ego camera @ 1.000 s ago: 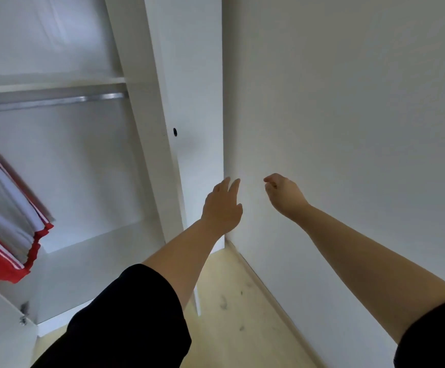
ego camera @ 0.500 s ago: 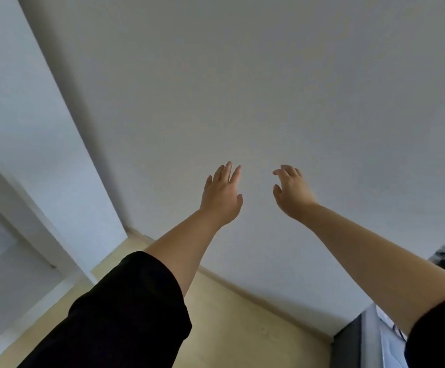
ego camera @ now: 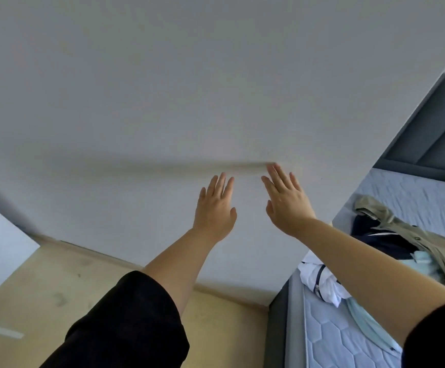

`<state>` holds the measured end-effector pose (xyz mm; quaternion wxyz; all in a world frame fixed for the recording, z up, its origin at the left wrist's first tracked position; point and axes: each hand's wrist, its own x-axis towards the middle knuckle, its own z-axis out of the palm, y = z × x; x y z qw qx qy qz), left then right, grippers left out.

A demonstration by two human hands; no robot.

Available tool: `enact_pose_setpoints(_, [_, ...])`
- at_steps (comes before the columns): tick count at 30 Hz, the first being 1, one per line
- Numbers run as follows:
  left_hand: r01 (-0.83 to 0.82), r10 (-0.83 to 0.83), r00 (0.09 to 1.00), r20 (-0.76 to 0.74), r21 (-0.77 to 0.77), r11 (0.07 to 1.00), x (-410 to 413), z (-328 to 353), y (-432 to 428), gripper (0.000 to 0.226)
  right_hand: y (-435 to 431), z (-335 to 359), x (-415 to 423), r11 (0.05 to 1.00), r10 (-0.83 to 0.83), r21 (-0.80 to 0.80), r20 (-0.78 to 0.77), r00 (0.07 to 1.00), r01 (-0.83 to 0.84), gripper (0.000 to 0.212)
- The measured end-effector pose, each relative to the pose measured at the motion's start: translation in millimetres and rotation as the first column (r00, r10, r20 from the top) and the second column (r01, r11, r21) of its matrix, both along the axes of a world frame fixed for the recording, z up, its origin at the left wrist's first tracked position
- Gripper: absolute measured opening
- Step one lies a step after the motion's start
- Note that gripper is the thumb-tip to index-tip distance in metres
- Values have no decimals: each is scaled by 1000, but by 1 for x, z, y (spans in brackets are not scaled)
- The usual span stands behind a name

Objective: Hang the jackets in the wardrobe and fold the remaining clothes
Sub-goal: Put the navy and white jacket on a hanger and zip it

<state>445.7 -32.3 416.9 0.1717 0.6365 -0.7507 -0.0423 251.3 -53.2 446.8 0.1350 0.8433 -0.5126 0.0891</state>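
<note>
Both my arms reach forward in front of a plain white wall. My left hand (ego camera: 216,208) is held up with straight fingers and holds nothing. My right hand (ego camera: 286,200) is beside it, fingers spread and straight, also holding nothing. A pile of clothes lies on the bed at the right: a khaki jacket (ego camera: 412,235) on top, a dark navy garment (ego camera: 380,243) under it, a white garment (ego camera: 319,280) near the bed's edge, and a pale mint piece (ego camera: 367,322). A corner of the white wardrobe (ego camera: 1,248) shows at the far left.
The bed (ego camera: 330,341) has a grey quilted mattress and a dark grey headboard (ego camera: 433,134) at the right. The white wall (ego camera: 189,88) fills most of the view. Beige floor (ego camera: 56,282) runs between the wardrobe and the bed.
The view has swung right, away from the wardrobe toward the bed with the clothes pile. Both hands have opened out, the right one uncurling from loosely bent fingers.
</note>
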Motion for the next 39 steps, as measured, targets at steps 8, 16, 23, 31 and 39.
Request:
enact_pose_setpoints(8, [-65,66,997,38,-15,998,2,-116,-18,69,-23,-125,13,980,183,-71,-64,981,-187,59])
enact_pose_setpoints(16, [-153,152,987,-59,-9,988,-2,-276,-11,69,-24,-289,30,968,230,-121,90,969,-218,58])
enact_pose_setpoints(23, [-97,94,992,-81,-31,995,-53,-364,0,70,-10,-376,-23,981,156,-126,72,985,-146,58])
enact_pose_setpoints(31, [-50,52,998,-25,78,996,-161,-373,70,67,33,-386,-159,999,-40,11,10,999,40,66])
enact_pose_setpoints(39, [-41,49,998,-47,150,988,-287,-392,119,67,99,-426,-277,981,-102,175,109,989,82,61])
